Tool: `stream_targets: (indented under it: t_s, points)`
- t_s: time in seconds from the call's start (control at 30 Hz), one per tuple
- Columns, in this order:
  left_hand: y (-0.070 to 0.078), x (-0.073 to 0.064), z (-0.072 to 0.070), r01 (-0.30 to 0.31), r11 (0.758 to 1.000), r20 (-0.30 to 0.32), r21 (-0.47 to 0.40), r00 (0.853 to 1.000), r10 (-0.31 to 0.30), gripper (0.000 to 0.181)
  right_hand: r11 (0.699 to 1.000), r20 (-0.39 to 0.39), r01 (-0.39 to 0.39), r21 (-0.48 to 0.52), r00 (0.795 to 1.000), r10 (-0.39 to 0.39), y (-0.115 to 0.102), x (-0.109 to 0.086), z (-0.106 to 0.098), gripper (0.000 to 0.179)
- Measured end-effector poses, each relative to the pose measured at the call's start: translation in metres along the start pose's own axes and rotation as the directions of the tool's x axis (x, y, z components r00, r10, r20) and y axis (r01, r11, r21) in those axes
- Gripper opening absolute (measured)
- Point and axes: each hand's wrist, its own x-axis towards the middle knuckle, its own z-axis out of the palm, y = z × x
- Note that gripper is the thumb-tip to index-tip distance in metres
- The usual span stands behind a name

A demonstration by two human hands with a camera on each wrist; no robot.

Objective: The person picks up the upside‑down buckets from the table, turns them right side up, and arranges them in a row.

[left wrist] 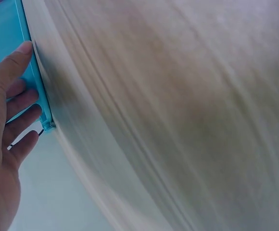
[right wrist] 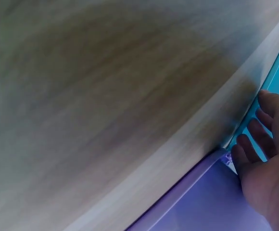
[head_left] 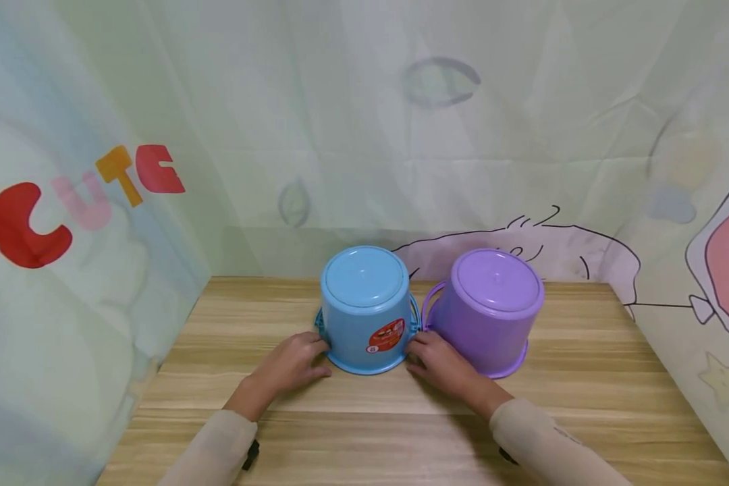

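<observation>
Observed light-blue plastic bucket [head_left: 355,320] upside down towards back of wood-grain table [head_left: 364,439], left of similarly inverted purple plastic bucket [head_left: 492,317]. Noted left hand [head_left: 294,363] at left lower rim of blue one, thumb and fingers apart, loosely bent; noted right hand [head_left: 442,364] at opposite lower rim, thumb and fingers likewise apart.

My left forearm [head_left: 215,449] enters the head view from seven o'clock and aims at one; my right forearm [head_left: 541,432] enters from five and aims at eleven. Pale sleeves stop short of my bare wrists. My left hand [head_left: 294,362] and right hand [head_left: 440,362] face each other, well apart, fingers loosely bent. In the wrist views my left thumb [left wrist: 14,65] points between one and two, my right thumb [right wrist: 274,102] near ten.
</observation>
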Motion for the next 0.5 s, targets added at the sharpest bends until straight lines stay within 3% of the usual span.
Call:
stream_targets:
  t_s: [0.27, 0.5]
  points:
    - [-0.0009, 0.0025, 0.0015, -0.015, 1.000, -0.011, -0.014, 1.000, 0.015, 0.028, 0.999, -0.002, -0.021, -0.025, 1.000, 0.021, 0.0002, 0.0028, 0.0035, 0.018]
    - [-0.0038, 0.0047, 0.0048, -0.052, 0.998, -0.018, 0.042, 0.998, 0.053, 0.015, 0.997, 0.008, -0.005, -0.083, 1.000, 0.006, -0.0025, 0.0046, 0.0037, 0.014]
